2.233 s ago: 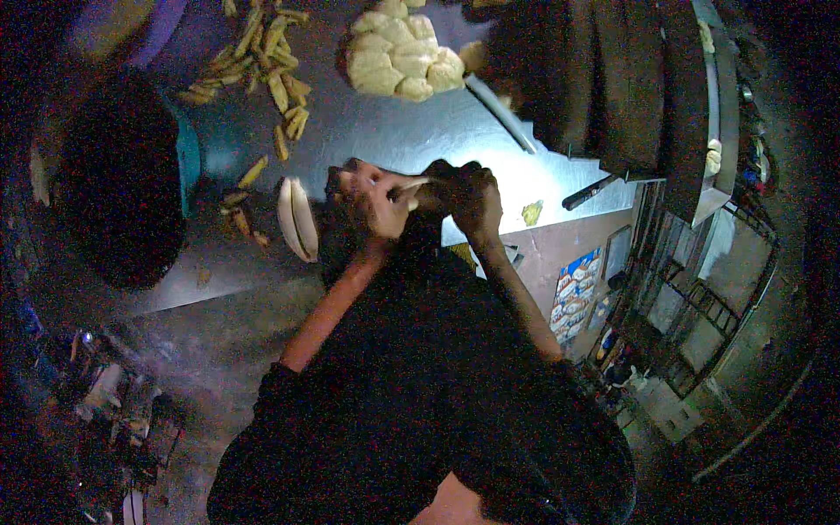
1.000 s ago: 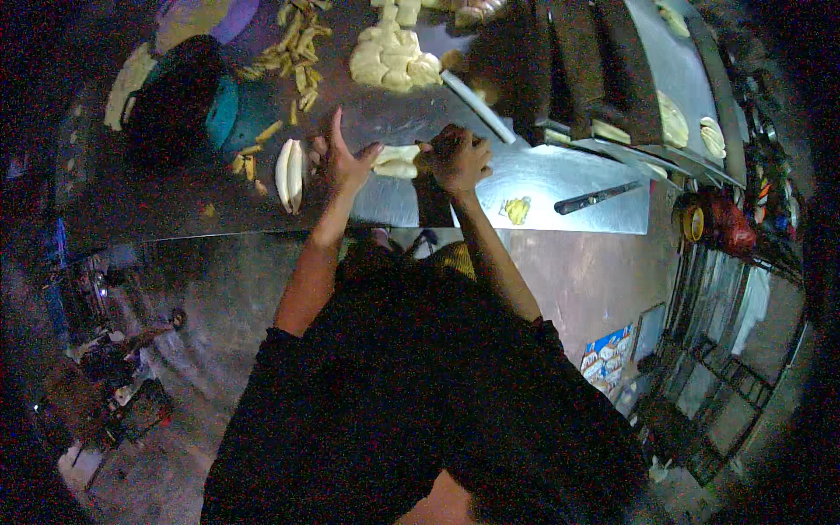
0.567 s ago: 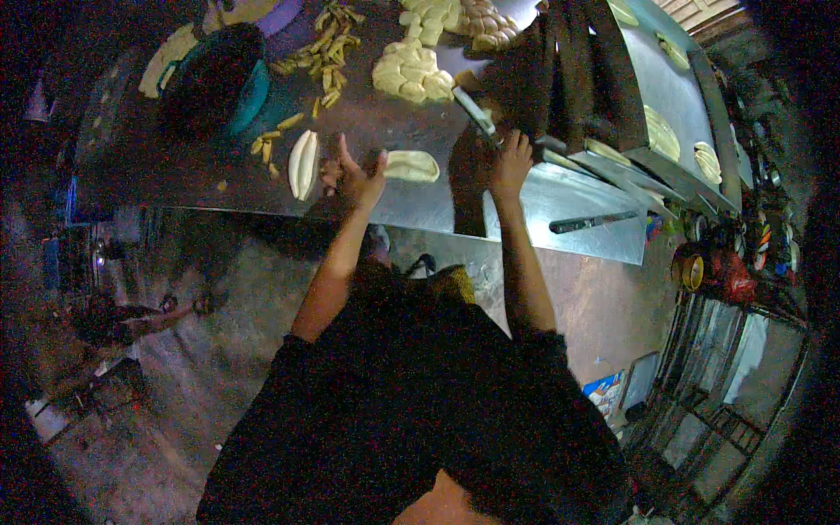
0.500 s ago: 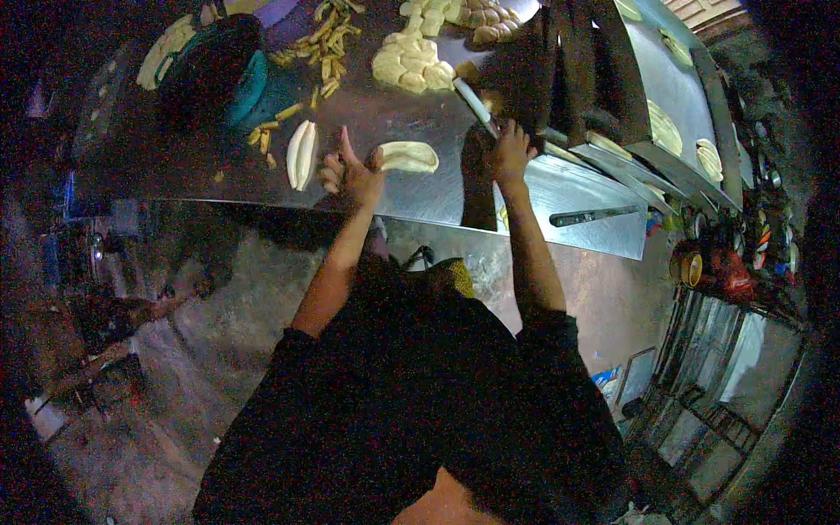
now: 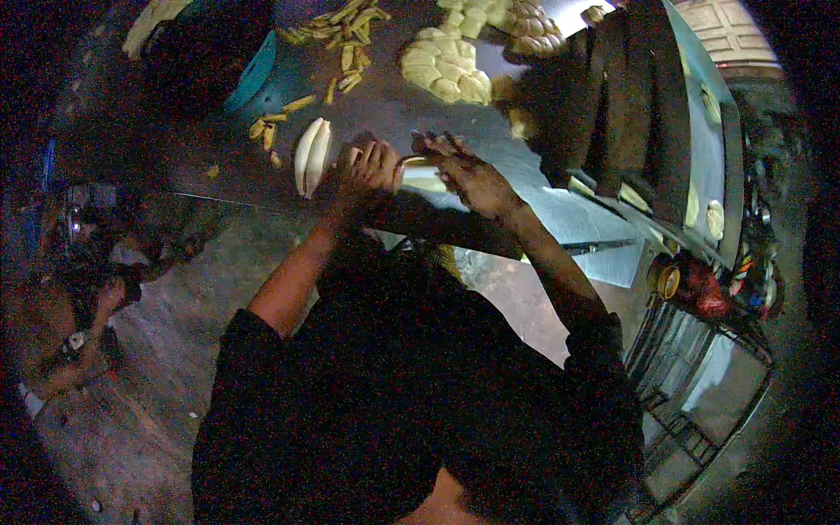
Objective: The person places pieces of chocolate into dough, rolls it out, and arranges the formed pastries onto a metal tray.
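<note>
Hands and dough at the desk's near side. The left hand (image 5: 376, 166) is palm-down with its fingers curled; the right hand (image 5: 477, 179), opposite, has its fingers partly spread and reaching inward. Whether either is gripping anything cannot be told through the blur and shadow. The pale dough (image 5: 426, 184) appears between them, near the front of the desk (image 5: 376, 105); its outline is partly covered, and a bright bar-like patch across it may be a tool or a reflection.

Points of risk, as judged from where I stand. (a) Uneven pressure from the two hands could leave the dough thick at one end and thin or torn at the other. (b) A bare metal top may let it stick or slide; its place near the front edge leaves little room for a slip. (c) A grooved dough roll (image 5: 312, 157) lies just beside the left hand, where an outward swing of the wrist could dent or push it. (d) The knife (image 5: 604, 247) lies by the right forearm, close to the edge; a careless sweep could knock it off. (e) Loose brown-yellow strips (image 5: 267, 129) farther left could be scattered by a wide reach.
</note>
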Demonstrator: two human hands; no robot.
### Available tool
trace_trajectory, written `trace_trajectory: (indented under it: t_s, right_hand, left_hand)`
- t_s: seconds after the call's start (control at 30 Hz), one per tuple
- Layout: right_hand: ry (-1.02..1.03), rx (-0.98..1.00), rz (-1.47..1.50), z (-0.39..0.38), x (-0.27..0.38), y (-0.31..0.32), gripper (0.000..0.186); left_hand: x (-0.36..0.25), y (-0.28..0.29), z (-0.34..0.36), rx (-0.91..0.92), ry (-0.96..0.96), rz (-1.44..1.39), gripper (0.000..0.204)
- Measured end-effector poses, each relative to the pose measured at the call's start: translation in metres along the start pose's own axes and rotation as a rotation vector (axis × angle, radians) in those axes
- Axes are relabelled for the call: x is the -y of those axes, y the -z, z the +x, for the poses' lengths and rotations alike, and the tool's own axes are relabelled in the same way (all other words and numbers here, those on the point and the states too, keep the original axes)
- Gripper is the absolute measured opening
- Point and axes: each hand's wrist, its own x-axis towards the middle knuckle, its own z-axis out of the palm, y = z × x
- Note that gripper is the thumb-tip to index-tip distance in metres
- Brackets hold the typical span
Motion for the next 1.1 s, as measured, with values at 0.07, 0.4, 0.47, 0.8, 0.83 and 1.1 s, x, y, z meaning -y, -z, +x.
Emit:
trace_trajectory:
  t_s: [0.07,0.4,0.47,0.8,0.83,1.1]
  right_hand:
    - [-0.07,-0.162,-0.233,0.016,-0.032,-0.03,0.058]
    - [-0.497,-0.599,-0.372,0.121,-0.088,-0.016,0.078]
    - [-0.599,-0.375,-0.483,0.109,-0.059,-0.005,0.078]
    - [-0.779,-0.393,-0.271,0.001,-0.005,-0.051,0.062]
    - [-0.834,-0.612,-0.314,0.02,-0.023,-0.043,0.061]
    - [-1.251,-0.179,-0.291,0.045,-0.104,-0.017,0.056]
  left_hand:
    - [-0.012,-0.009,0.02,0.304,0.24,-0.101,0.034]
    - [0.041,-0.031,0.071,0.274,-0.006,-0.292,0.034]
    - [0.054,-0.028,0.07,0.345,-0.13,-0.285,0.037]
    - [0.016,-0.04,0.094,0.294,-0.298,-0.441,0.037]
    - [0.014,-0.058,0.106,0.273,-0.209,-0.4,0.037]
    - [0.012,-0.085,0.132,0.299,-0.089,-0.588,0.031]
